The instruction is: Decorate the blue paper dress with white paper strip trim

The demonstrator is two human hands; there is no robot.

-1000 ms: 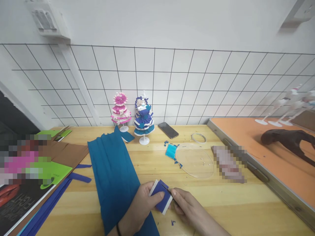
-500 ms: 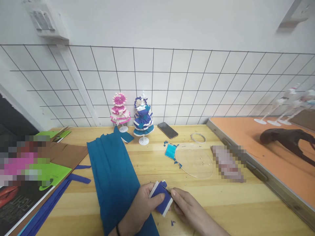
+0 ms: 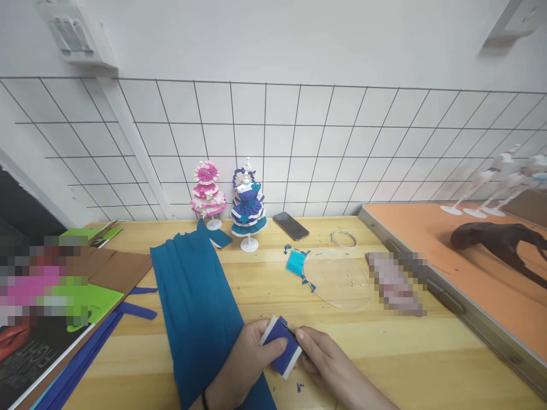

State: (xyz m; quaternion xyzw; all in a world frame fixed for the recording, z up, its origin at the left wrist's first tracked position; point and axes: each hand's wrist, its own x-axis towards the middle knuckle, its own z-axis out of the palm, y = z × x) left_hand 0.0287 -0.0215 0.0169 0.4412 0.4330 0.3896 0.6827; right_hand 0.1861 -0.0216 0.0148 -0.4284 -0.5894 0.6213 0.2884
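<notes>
My left hand point(image 3: 252, 356) is closed on a small folded piece of blue crepe paper point(image 3: 277, 347) with white edges, thumb pressed flat on top. At its right edge my right hand point(image 3: 318, 353) is closed around scissors point(image 3: 287, 328); the thin dark blades lie against the paper's upper edge, and the handles are hidden in the fingers. Beneath my left forearm stretches a long sheet of teal crepe paper point(image 3: 196, 307). Tiny blue scraps point(image 3: 299, 387) lie on the wooden table just below the hands.
Toward the wall stand a blue paper dress on a stand point(image 3: 249, 210) and a pink one point(image 3: 208, 191). Near them lie a phone point(image 3: 291, 226), turquoise folded paper point(image 3: 296, 262), a clear round plate point(image 3: 337, 282) and a wire coil point(image 3: 344, 239). An orange board point(image 3: 427, 228) borders the right.
The scissors' blades have shifted slightly along the paper's upper edge, and a small corner there looks lower. Both hands stay almost in place.
</notes>
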